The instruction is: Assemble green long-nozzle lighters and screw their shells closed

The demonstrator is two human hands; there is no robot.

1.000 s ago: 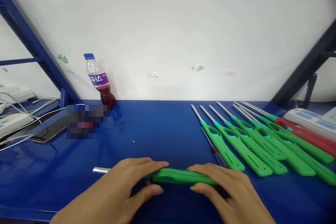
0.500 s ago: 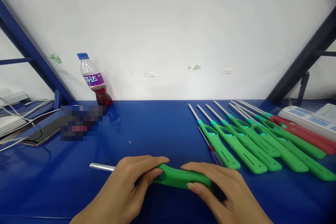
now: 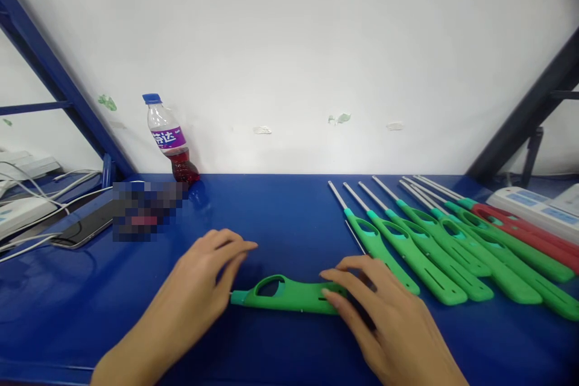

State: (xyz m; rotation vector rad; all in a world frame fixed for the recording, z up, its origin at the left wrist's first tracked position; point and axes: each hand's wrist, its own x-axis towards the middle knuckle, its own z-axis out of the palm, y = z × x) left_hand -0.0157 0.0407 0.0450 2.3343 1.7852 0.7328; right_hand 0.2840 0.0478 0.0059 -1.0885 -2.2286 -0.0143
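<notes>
A green long-nosed gas lighter (image 3: pixel 294 297) lies on its side on the blue table, its teal collar pointing left. My left hand (image 3: pixel 205 277) hovers by the collar and hides most of the metal nozzle; its fingers are stretched out, with nothing between them. At the handle's right end, my right hand (image 3: pixel 375 307) has thumb and fingertips on the plastic. Further right, several green lighters (image 3: pixel 416 259) lie side by side, nozzles toward the wall. Behind my right hand shows the thin shaft of a screwdriver (image 3: pixel 355 238), its handle hidden.
Red lighters (image 3: pixel 525 223) and a white power strip (image 3: pixel 538 208) lie at the far right. A bottle of dark red drink (image 3: pixel 174 145) leans by the wall at left. Near it are a phone (image 3: pixel 85 226), white cables (image 3: pixel 36 190) and a blurred patch. Angled frame bars flank the table.
The lighter has been lowered flat onto the table and turned to show its trigger opening. My left hand has let go of it and opened. My right hand stays at the handle end.
</notes>
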